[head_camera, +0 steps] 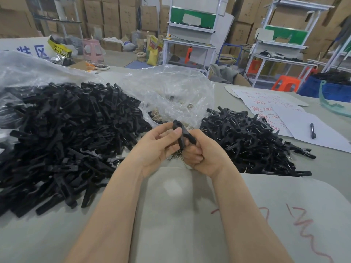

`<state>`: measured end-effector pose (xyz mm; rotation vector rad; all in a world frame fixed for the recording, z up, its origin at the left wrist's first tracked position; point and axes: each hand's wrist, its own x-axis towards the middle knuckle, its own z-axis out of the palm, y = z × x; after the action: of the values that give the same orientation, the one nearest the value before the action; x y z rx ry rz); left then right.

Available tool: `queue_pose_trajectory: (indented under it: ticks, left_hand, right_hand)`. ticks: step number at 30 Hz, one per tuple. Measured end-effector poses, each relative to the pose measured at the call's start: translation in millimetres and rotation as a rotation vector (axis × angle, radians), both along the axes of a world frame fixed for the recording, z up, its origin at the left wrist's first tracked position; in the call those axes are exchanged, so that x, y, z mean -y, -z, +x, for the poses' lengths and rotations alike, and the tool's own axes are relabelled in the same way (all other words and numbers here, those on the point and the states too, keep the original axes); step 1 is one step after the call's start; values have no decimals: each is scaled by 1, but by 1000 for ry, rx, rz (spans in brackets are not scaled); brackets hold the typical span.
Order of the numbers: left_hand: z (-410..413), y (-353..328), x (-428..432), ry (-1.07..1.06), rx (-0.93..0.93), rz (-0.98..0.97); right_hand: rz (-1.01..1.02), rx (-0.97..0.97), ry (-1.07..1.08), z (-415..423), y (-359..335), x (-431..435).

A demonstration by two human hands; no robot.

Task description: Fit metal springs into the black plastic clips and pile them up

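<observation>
Both hands meet over the middle of the table around one black plastic clip (180, 132). My left hand (158, 149) pinches it with thumb and fingers. My right hand (204, 151) is curled round its lower end and also holds a few metal springs (177, 155) that hang below the fingers. A big heap of loose black clip halves (62, 133) lies to the left. A smaller pile of clips with springs fitted (248, 137) lies to the right.
A clear plastic bag (171, 93) with more springs lies open behind my hands. White sheets with red writing (281, 114) and a black pen (312, 130) lie at the right. Shelving racks, stools and cardboard boxes fill the room beyond the table.
</observation>
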<state>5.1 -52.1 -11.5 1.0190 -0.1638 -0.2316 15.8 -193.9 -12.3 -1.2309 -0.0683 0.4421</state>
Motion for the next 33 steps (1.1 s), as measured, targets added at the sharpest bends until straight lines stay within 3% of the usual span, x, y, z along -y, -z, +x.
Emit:
queue_pose_trajectory:
  ticks: [3, 7, 13, 15, 20, 23, 26, 31, 33]
  left_hand:
    - [4, 1, -1, -103, -14, -67]
    - [12, 4, -13, -309, -126, -278]
    - [15, 6, -15, -372, -270, -480]
    - [15, 6, -15, -345, -290, -478]
    - [15, 6, -14, -323, -323, -380]
    - [14, 6, -13, -323, -362, -382]
    - [13, 3, -12, -316, -374, -499]
    - [12, 3, -12, -257, -368, -521]
    - [12, 4, -14, -245, -375, -536]
  right_hand:
    - [-123, 30, 223, 5, 2, -7]
    - [-738, 325, 611, 9, 12, 4]
    - [-1294, 466, 324, 9, 20, -9]
    - [-1319, 486, 355, 10, 20, -14]
    - [-1119, 515, 596, 13, 10, -2]
    - [-1144, 507, 676, 14, 7, 7]
    - [-1175, 537, 607, 11, 9, 4]
    - [-1415, 530, 188, 9, 19, -16]
    - [-1464, 532, 208, 9, 24, -24]
